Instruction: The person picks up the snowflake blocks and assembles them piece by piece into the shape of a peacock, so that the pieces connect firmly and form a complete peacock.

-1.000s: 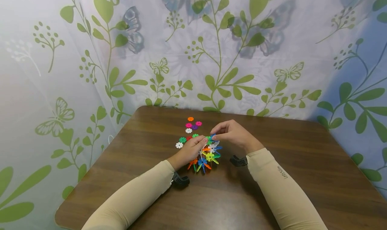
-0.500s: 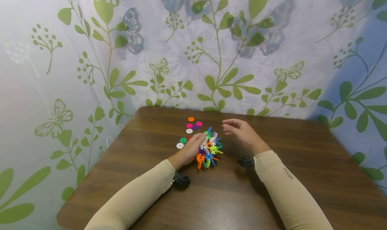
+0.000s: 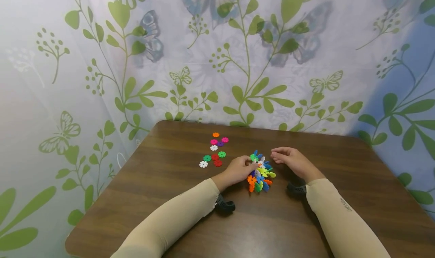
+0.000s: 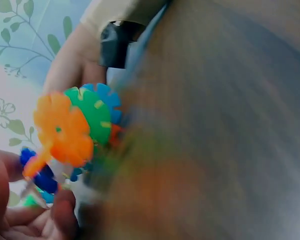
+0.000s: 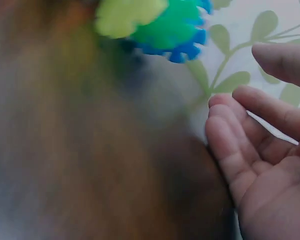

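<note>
Gripping an interlocked cluster of snowflake discs (image 3: 260,178) just below and right of the frame's centre, the left hand (image 3: 238,168) steadies it; the right hand (image 3: 296,162), relaxed and empty, is near. Assembly seems in hand; adding more would call for picking from the loose discs (image 3: 213,148) around mid-frame

Brown wood-grain tabletop (image 3: 258,231), rounded corners, slight sheen near front. Loose flat, flower-shaped, plastic-looking discs lie on it, left of centre. Far group: orange disc (image 3: 216,135) farthest back, two pink discs (image 3: 213,142), purple disc (image 3: 220,144) between them, white disc (image 3: 213,148) nearest. Front group: light green disc (image 3: 222,154), dark green disc (image 3: 207,158), two red discs (image 3: 218,163), second white disc (image 3: 203,164) leftmost.
</note>
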Action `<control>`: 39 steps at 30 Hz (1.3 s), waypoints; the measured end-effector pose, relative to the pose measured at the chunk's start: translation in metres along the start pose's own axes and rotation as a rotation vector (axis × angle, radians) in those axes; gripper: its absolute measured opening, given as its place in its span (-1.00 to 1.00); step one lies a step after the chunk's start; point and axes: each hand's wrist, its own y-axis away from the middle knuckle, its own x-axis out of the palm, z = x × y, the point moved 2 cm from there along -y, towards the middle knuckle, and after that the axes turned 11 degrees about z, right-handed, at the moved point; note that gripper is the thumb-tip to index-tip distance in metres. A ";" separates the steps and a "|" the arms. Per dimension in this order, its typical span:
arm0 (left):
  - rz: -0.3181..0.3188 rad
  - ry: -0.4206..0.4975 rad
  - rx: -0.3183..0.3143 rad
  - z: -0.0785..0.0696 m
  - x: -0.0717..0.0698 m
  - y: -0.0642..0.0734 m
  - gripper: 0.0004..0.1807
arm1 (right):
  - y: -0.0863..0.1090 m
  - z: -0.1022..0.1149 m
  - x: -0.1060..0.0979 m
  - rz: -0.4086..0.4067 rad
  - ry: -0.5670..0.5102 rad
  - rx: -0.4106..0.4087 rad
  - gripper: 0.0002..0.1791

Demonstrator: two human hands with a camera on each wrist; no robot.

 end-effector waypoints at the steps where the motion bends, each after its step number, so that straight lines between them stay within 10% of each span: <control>1: 0.002 -0.012 -0.006 -0.003 0.001 -0.002 -0.47 | 0.002 -0.001 0.000 -0.001 0.038 0.011 -0.42; 17: 0.003 -0.024 -0.130 -0.014 0.007 -0.017 -0.57 | 0.015 -0.003 0.003 -0.030 0.200 0.071 -0.41; 39: 0.008 0.330 -0.158 -0.041 0.034 -0.046 -0.77 | 0.040 -0.017 -0.035 -0.174 -0.065 0.043 -0.36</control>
